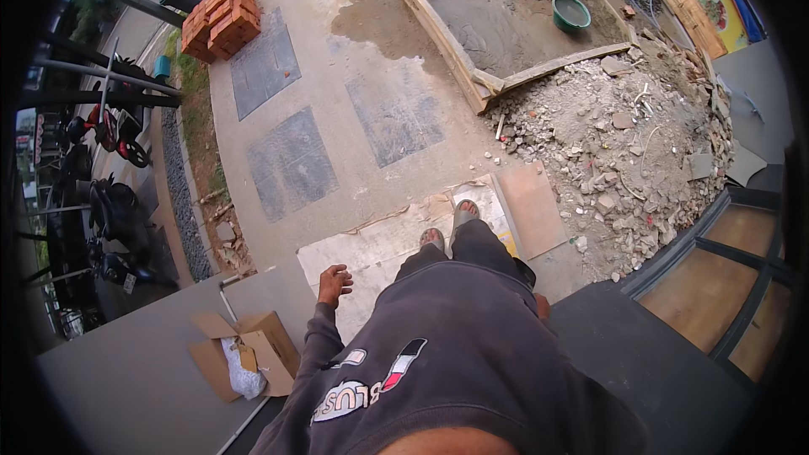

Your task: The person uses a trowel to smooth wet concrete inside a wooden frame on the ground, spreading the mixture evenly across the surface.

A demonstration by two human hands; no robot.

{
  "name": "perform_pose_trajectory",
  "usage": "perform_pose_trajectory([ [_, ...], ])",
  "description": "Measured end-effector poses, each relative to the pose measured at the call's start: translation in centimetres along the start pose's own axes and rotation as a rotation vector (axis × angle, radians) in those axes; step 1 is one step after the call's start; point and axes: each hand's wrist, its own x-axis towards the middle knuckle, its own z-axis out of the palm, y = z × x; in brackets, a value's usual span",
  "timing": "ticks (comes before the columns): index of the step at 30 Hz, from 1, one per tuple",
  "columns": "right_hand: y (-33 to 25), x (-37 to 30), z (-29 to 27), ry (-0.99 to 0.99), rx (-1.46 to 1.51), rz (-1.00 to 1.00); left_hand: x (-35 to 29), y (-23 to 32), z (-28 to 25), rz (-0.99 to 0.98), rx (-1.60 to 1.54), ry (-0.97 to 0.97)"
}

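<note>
My left hand point(334, 284) hangs beside my body with its fingers loosely bent and apart, holding nothing. It is above the edge of a pale, stained sheet point(371, 254) spread on the ground under my sandalled feet. Only a small part of my right hand point(542, 307) shows past my dark shirt, next to my trouser leg; its fingers are hidden. A flat tan board point(533, 209) lies just right of my feet.
Ahead on the right, a wooden-framed mixing bed point(440, 40) holds wet grey mortar and a green basin point(571, 13). Rubble point(624, 152) is heaped beside it. Stacked orange bricks point(223, 21) stand far left. An open cardboard box point(274, 354) is near left, with parked motorcycles point(118, 211) beyond.
</note>
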Motion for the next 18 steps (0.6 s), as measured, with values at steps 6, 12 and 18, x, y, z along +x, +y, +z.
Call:
perform_pose_trajectory([
  [6,-3.8,4.9,-2.6,-0.001,-0.007,-0.088,0.4,3.9,2.7,0.022,-0.03,0.005],
  [12,-2.6,15.5,-3.3,0.092,-0.041,-0.239,2.8,5.1,9.3,0.056,-0.113,-0.034],
  [18,-11.9,20.3,-8.0,0.095,0.085,-0.221,2.6,4.8,10.5,0.024,-0.11,-0.02],
])
